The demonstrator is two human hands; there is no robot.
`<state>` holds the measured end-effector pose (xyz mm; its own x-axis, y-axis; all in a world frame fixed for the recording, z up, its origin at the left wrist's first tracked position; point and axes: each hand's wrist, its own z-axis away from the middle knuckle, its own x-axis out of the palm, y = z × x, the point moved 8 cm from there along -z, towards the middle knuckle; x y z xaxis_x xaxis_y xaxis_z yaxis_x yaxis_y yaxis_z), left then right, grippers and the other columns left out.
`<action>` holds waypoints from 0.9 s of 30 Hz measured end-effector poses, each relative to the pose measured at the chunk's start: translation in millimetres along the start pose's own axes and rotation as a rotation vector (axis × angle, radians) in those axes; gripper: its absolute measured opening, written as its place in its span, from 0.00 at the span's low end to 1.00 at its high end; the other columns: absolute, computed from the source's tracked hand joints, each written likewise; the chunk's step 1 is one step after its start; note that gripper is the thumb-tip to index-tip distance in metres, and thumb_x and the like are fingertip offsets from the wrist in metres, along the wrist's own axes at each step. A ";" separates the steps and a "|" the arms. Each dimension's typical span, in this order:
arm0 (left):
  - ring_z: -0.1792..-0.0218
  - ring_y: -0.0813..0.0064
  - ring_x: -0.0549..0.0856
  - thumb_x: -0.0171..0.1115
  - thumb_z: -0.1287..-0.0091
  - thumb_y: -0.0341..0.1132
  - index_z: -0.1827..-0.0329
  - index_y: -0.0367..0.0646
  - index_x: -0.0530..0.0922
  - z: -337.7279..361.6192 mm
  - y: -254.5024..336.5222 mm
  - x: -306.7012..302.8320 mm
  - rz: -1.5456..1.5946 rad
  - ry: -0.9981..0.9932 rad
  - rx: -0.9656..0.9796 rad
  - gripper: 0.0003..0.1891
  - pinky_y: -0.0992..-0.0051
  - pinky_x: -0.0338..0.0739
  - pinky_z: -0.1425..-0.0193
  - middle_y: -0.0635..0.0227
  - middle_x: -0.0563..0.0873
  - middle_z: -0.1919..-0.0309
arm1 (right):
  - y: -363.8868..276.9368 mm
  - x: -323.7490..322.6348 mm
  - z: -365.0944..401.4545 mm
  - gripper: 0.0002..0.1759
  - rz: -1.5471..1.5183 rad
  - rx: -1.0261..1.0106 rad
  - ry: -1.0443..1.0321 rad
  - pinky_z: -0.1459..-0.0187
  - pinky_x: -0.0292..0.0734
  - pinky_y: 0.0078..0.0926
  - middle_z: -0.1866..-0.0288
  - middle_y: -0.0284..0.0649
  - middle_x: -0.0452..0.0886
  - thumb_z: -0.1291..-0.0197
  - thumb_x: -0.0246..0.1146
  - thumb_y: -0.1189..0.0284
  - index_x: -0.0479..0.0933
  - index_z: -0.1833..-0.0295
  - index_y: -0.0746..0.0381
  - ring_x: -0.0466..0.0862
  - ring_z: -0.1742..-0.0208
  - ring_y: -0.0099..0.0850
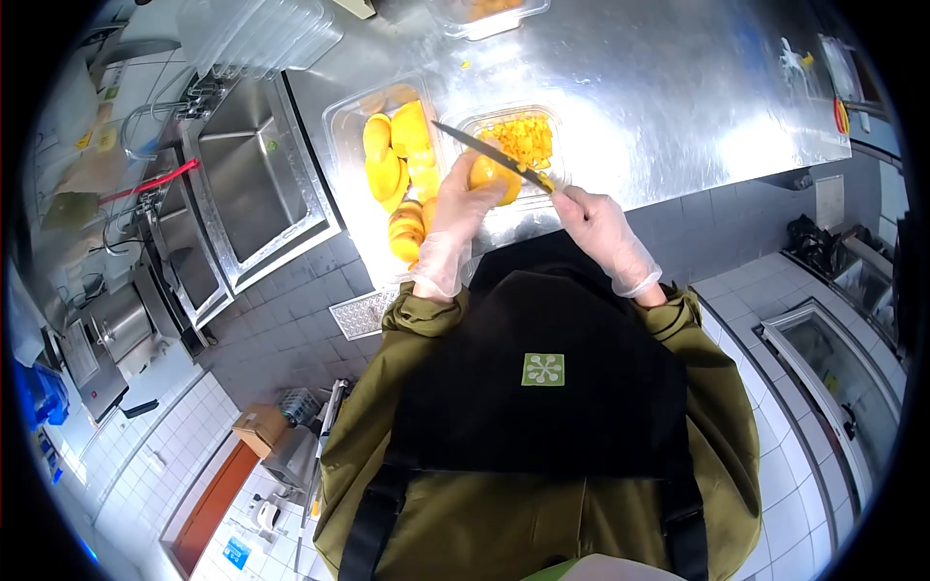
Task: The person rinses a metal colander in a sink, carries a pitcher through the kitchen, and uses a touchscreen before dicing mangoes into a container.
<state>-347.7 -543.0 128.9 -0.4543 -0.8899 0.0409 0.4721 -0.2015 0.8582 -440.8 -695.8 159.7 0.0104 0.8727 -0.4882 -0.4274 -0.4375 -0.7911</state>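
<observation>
A rounded piece of peeled yellow fruit, probably mango, sits in the left hand, raised just in front of a clear tub of diced fruit. The thin-gloved left fingers curve around the piece; the fingertips are partly hidden. The right hand, also gloved, has its fingers closed around the handle of a knife, whose dark blade, flecked with yellow bits, slants across above the fruit; whether its edge touches is unclear. Cutting in the hand like this calls for short, controlled strokes, left fingertips tucked clear of the edge, and a firm but gentle grip, since the wet flesh may slip. Working right above the tub would let pieces drop inside. To the left, a larger clear container holds big yellow pieces. Both stand on a shiny steel worktop, with a sink beyond its left edge.
</observation>
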 end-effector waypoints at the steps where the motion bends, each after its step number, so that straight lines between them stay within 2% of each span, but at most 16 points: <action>1: 0.55 0.77 0.79 0.62 0.42 0.22 0.40 0.37 0.70 0.0 2.4 1.9 0.032 -0.007 -0.018 0.24 0.81 0.73 0.49 0.63 0.80 0.53 | 3.9 3.3 0.4 0.20 0.015 -0.017 0.004 0.71 0.71 0.31 0.79 0.50 0.73 0.35 0.54 0.57 0.77 0.60 0.65 0.74 0.79 0.40; 4: 0.56 0.77 0.79 0.62 0.42 0.21 0.42 0.36 0.72 0.9 7.3 5.4 0.085 -0.013 -0.040 0.23 0.82 0.73 0.50 0.63 0.81 0.53 | 6.5 5.1 -0.8 0.20 0.014 -0.039 0.046 0.72 0.70 0.30 0.80 0.50 0.72 0.35 0.54 0.57 0.77 0.60 0.65 0.70 0.80 0.40; 8: 0.61 0.80 0.81 0.61 0.40 0.22 0.48 0.34 0.76 4.6 7.6 3.6 0.126 0.035 -0.150 0.16 0.83 0.73 0.54 0.67 0.83 0.57 | 16.5 7.7 -1.8 0.23 -0.093 0.014 0.046 0.72 0.68 0.27 0.82 0.42 0.68 0.34 0.53 0.55 0.76 0.62 0.67 0.66 0.78 0.30; 11: 0.62 0.81 0.80 0.60 0.37 0.28 0.49 0.34 0.77 9.3 11.1 -1.3 0.199 0.130 -0.115 0.13 0.83 0.73 0.57 0.68 0.83 0.60 | 21.0 11.4 1.0 0.25 -0.206 0.073 -0.003 0.71 0.67 0.24 0.81 0.37 0.66 0.33 0.52 0.53 0.74 0.64 0.69 0.64 0.75 0.23; 13: 0.63 0.82 0.79 0.60 0.36 0.29 0.51 0.34 0.78 9.1 10.6 -8.3 0.194 0.251 -0.012 0.12 0.82 0.73 0.58 0.68 0.84 0.62 | 22.7 14.9 1.9 0.26 -0.266 0.095 -0.034 0.70 0.65 0.23 0.80 0.34 0.64 0.33 0.52 0.53 0.73 0.66 0.69 0.62 0.72 0.21; 17: 0.64 0.83 0.78 0.59 0.35 0.30 0.54 0.32 0.78 4.6 6.6 -21.5 0.017 0.385 0.208 0.11 0.81 0.73 0.59 0.67 0.84 0.65 | 11.5 3.2 2.6 0.22 -0.176 0.007 0.026 0.72 0.67 0.26 0.82 0.40 0.67 0.34 0.54 0.56 0.75 0.64 0.67 0.65 0.78 0.28; 19: 0.64 0.82 0.78 0.59 0.35 0.30 0.54 0.33 0.78 4.2 9.0 -20.5 -0.103 0.328 0.186 0.11 0.80 0.74 0.59 0.67 0.84 0.65 | -0.9 -7.6 3.9 0.20 -0.035 -0.088 0.062 0.73 0.69 0.29 0.82 0.45 0.70 0.35 0.55 0.57 0.76 0.63 0.66 0.70 0.81 0.35; 22: 0.65 0.81 0.79 0.59 0.36 0.29 0.54 0.35 0.78 6.5 21.7 -13.2 -0.139 0.280 0.233 0.09 0.79 0.74 0.59 0.66 0.84 0.65 | -10.7 -13.6 3.8 0.17 0.141 -0.210 0.112 0.73 0.72 0.33 0.79 0.50 0.74 0.36 0.56 0.59 0.77 0.61 0.63 0.77 0.77 0.47; 26: 0.66 0.81 0.79 0.58 0.35 0.29 0.56 0.37 0.79 8.3 26.6 -11.6 -0.184 0.264 0.300 0.08 0.79 0.74 0.59 0.67 0.84 0.66 | -12.8 -16.7 1.7 0.16 0.173 -0.213 0.088 0.72 0.74 0.36 0.78 0.50 0.76 0.37 0.56 0.59 0.78 0.61 0.62 0.80 0.73 0.49; 27: 0.65 0.82 0.78 0.58 0.34 0.28 0.55 0.37 0.78 8.3 24.6 -12.4 -0.175 0.259 0.297 0.08 0.80 0.73 0.58 0.70 0.83 0.66 | -12.1 -16.4 1.1 0.16 0.172 -0.218 0.073 0.72 0.74 0.36 0.78 0.50 0.76 0.37 0.56 0.59 0.78 0.61 0.62 0.80 0.74 0.49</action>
<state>-336.7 -533.5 153.7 -0.2852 -0.9340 -0.2154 0.1501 -0.2655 0.9524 -436.8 -704.6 177.7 0.0231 0.7674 -0.6408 -0.2243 -0.6206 -0.7513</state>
